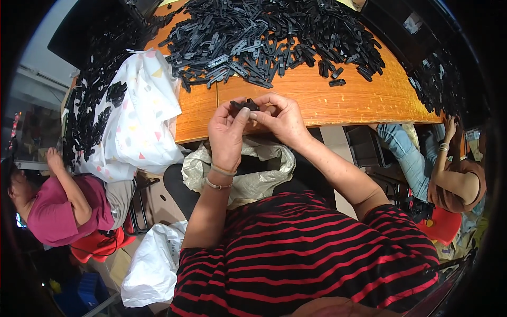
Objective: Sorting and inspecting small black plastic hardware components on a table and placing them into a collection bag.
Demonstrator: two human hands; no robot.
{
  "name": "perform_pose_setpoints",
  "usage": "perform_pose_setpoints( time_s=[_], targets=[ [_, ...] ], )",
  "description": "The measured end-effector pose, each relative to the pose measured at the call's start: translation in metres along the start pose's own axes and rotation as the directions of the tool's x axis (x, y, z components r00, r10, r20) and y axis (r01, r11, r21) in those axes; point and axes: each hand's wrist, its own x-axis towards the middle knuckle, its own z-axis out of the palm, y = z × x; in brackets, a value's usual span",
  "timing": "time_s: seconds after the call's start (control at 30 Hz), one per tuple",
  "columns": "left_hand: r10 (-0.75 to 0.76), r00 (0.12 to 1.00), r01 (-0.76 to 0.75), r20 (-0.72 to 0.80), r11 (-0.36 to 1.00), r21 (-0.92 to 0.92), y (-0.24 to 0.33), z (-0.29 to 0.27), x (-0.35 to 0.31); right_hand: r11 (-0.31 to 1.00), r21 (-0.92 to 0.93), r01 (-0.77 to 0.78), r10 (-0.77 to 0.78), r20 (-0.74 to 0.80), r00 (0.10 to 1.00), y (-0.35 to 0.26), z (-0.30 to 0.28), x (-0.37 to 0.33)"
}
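Observation:
My left hand (pixel 227 132) and my right hand (pixel 280 117) meet above the front edge of an orange wooden table (pixel 364 100). Together they pinch a small black plastic part (pixel 244 104) between thumbs and fingertips. Two thin bangles ring my left wrist. A large heap of similar black plastic parts (pixel 264 37) lies on the table beyond my hands. Below my hands, on my lap, an open pale plastic bag (pixel 253 174) gapes with a dark inside.
A white bag with coloured triangles (pixel 140 116) rests on the table's left end beside more black parts (pixel 90 105). A person in pink (pixel 58 206) sits at left, another person (pixel 449 179) at right. A white bag (pixel 153 264) lies on the floor.

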Motion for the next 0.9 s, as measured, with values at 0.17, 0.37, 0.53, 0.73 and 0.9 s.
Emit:
perform_pose_setpoints(
  time_s=[0.17, 0.37, 0.53, 0.73, 0.9],
  targets=[
    [-0.028, 0.998, 0.031, -0.049, 0.997, 0.067, 0.006, -0.004, 0.003, 0.996, 0.069, 0.056, -0.055, -0.019, 0.998, -0.01, -0.011, 0.008],
    [0.085, 0.996, -0.081, -0.009, 0.974, 0.211, 0.005, -0.003, 0.005, 0.897, -0.29, 0.333, -0.341, 0.023, 0.94, -0.012, -0.006, 0.007],
    [0.132, 0.991, -0.133, 0.021, 0.958, 0.255, 0.01, 0.0, 0.0, 0.854, -0.365, 0.371, -0.378, 0.054, 0.924, -0.012, -0.007, 0.007],
    [0.267, 0.963, -0.262, 0.042, 0.883, 0.391, 0.015, 0.017, -0.012, 0.769, -0.458, 0.445, -0.483, 0.039, 0.875, -0.016, -0.001, 0.001],
    [0.312, 0.944, -0.318, 0.104, 0.79, 0.523, 0.019, 0.012, -0.016, 0.848, -0.417, 0.328, -0.35, 0.025, 0.936, -0.022, 0.002, -0.001]
  ],
)
